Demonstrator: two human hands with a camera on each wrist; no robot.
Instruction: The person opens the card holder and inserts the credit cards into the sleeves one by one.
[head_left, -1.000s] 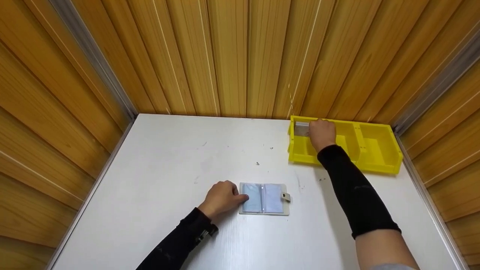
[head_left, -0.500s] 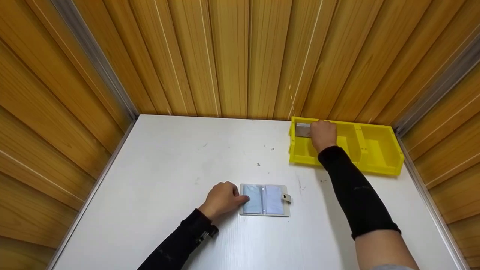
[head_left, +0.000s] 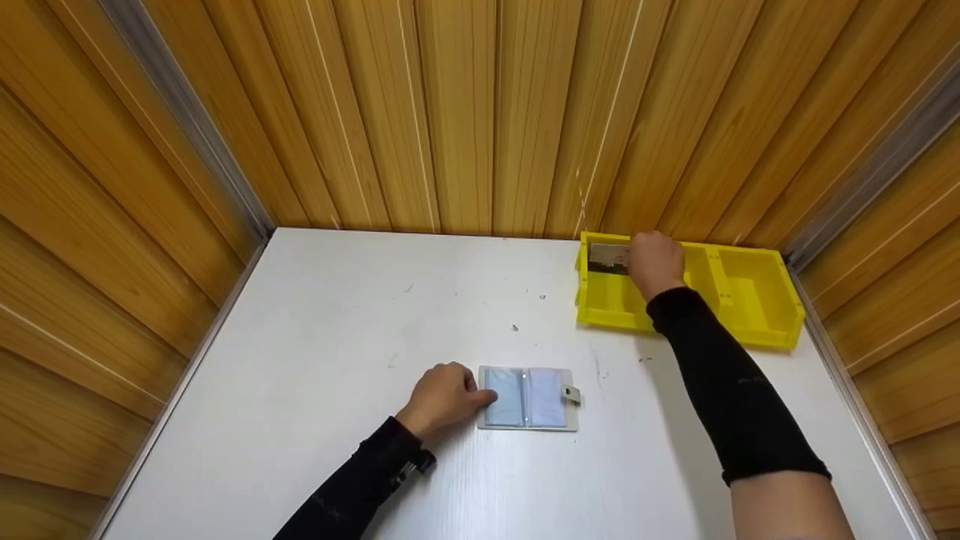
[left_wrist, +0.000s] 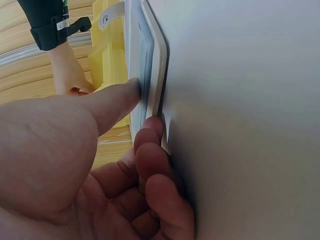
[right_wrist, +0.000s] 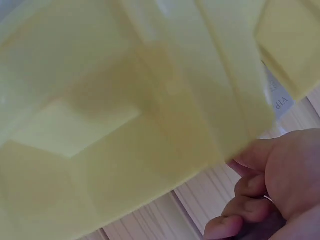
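In the head view, an open card holder (head_left: 546, 401) with clear sleeves, one page bluish and one lilac, lies flat on the white table. My left hand (head_left: 446, 397) pinches its left edge; the left wrist view shows the thumb (left_wrist: 117, 100) on the page and fingertips at the cover's edge. Over the back of the yellow bin's (head_left: 757, 296) left compartment, my right hand (head_left: 655, 262) has curled fingers beside a beige and dark card (head_left: 609, 259). A grey card marked VIP (right_wrist: 282, 102) shows near that hand in the right wrist view. The right fingertips are partly hidden.
The yellow bin stands at the table's back right corner, with a divider (head_left: 720, 277) between compartments. Wood-patterned walls (head_left: 450, 112) enclose the back and sides. Small dark marks dot the white table (head_left: 360, 300).
My right hand has shifted slightly right and up. The visible card face beside it has gone from silvery to beige and dark. Left hand and card holder keep their place.
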